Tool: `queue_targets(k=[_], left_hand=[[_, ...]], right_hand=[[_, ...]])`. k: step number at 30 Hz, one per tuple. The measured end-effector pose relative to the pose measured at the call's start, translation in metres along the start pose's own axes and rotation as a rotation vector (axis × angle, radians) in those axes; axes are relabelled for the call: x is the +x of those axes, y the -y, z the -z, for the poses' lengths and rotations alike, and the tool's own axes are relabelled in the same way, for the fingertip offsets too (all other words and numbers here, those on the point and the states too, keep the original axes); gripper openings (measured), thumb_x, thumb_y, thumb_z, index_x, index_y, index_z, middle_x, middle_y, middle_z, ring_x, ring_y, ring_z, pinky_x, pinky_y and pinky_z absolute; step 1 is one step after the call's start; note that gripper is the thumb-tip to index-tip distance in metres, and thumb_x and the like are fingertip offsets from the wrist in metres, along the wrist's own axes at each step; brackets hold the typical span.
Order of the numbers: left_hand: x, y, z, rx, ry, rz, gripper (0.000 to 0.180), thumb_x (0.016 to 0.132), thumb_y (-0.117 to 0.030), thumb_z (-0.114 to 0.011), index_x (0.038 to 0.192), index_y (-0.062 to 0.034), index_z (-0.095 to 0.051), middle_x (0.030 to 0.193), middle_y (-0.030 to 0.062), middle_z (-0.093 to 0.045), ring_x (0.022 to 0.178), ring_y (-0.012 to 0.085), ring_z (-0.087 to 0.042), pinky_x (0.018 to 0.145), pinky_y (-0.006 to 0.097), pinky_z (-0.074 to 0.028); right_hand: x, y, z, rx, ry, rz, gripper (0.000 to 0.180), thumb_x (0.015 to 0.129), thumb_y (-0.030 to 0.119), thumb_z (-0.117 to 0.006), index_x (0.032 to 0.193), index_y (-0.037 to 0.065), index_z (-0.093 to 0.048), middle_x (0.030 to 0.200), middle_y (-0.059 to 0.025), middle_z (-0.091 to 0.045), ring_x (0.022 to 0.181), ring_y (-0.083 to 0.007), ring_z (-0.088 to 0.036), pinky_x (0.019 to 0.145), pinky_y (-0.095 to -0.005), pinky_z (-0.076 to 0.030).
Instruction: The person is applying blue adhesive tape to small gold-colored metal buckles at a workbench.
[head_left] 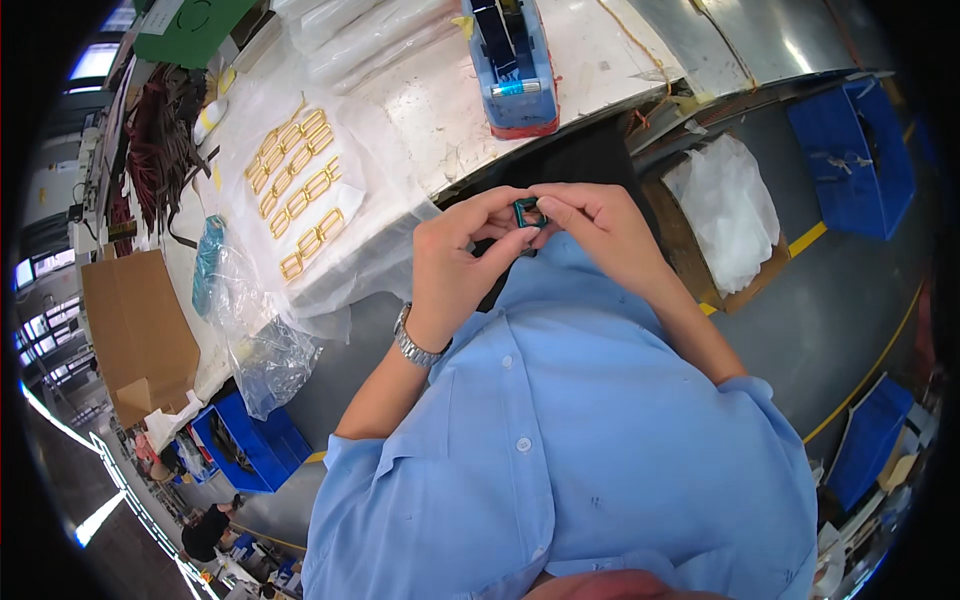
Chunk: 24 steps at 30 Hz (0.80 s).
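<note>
My left hand (465,243) and my right hand (592,222) meet in front of my chest, past the table's front edge. Between their fingertips they pinch a small rectangular buckle (520,211) with a teal, shiny surface, perhaps a film over it; my fingers hide part of its frame. To the left, several gold buckles (297,165) lie in rows on a thin white sheet (350,215) on the table. Crumpled clear and teal plastic film (213,262) hangs beside them.
A blue tape dispenser (520,100) stands at the table's back edge. Dark straps (155,145) and a cardboard box (140,330) are at left. Right of my hands is a carton lined with white plastic (728,200). Blue bins (855,155) stand on the floor.
</note>
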<state>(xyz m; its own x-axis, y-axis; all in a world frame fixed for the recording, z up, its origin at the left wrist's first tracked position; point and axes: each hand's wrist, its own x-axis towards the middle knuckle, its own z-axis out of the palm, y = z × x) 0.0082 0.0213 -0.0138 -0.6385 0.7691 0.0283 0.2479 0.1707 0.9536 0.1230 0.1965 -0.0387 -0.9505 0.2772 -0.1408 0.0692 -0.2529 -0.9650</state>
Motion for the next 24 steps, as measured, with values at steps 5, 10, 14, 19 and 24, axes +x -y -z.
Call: queue_targets(k=[5, 10, 14, 19, 24], left_hand=[[-0.004, 0.001, 0.014, 0.051, 0.027, -0.063, 0.038, 0.090, 0.002, -0.082, 0.127, 0.0025, -0.072, 0.107, 0.0093, -0.078, 0.093, 0.0154, -0.077, 0.084, 0.028, -0.062], [0.001, -0.014, 0.032, 0.655, 0.067, -0.340, 0.038, 0.083, -0.002, -0.086, 0.119, -0.0015, -0.074, 0.108, 0.0113, -0.077, 0.091, 0.0230, -0.075, 0.081, 0.034, -0.060], [0.019, -0.012, 0.047, 0.576, -0.119, -0.301, 0.034, 0.082, -0.004, -0.086, 0.114, -0.0021, -0.077, 0.109, 0.0119, -0.077, 0.095, 0.0259, -0.075, 0.084, 0.035, -0.058], [0.055, 0.023, 0.063, 0.621, -0.305, -0.322, 0.031, 0.085, -0.010, -0.086, 0.115, -0.0048, -0.078, 0.114, 0.0133, -0.075, 0.106, 0.0284, -0.071, 0.092, 0.038, -0.056], [0.061, 0.031, 0.064, 0.790, -0.263, -0.302, 0.031, 0.088, -0.016, -0.084, 0.117, -0.0066, -0.078, 0.115, 0.0137, -0.072, 0.108, 0.0329, -0.065, 0.097, 0.043, -0.052]], right_hand=[[0.004, -0.001, -0.008, -0.319, -0.007, 0.108, 0.021, 0.107, 0.012, -0.064, 0.115, -0.003, -0.077, 0.089, -0.0103, -0.078, 0.076, -0.0137, -0.075, 0.068, -0.0276, -0.058], [0.009, 0.013, -0.017, -0.353, -0.009, 0.040, 0.021, 0.106, 0.013, -0.066, 0.113, -0.004, -0.077, 0.090, -0.0109, -0.079, 0.075, -0.0138, -0.075, 0.067, -0.0269, -0.058], [0.019, 0.014, -0.011, 0.157, 0.035, -0.083, 0.035, 0.112, 0.016, -0.059, 0.139, -0.005, -0.064, 0.107, -0.0134, -0.079, 0.090, -0.0138, -0.075, 0.083, -0.0287, -0.060], [0.008, 0.016, 0.001, -0.048, -0.009, -0.029, 0.033, 0.111, 0.016, -0.062, 0.136, -0.004, -0.068, 0.107, -0.0126, -0.079, 0.090, -0.0129, -0.073, 0.083, -0.0277, -0.059], [0.012, 0.049, 0.018, -0.196, -0.369, 0.297, 0.026, 0.109, 0.017, -0.065, 0.124, -0.002, -0.076, 0.104, -0.0073, -0.079, 0.084, -0.0081, -0.067, 0.076, -0.0232, -0.054]])
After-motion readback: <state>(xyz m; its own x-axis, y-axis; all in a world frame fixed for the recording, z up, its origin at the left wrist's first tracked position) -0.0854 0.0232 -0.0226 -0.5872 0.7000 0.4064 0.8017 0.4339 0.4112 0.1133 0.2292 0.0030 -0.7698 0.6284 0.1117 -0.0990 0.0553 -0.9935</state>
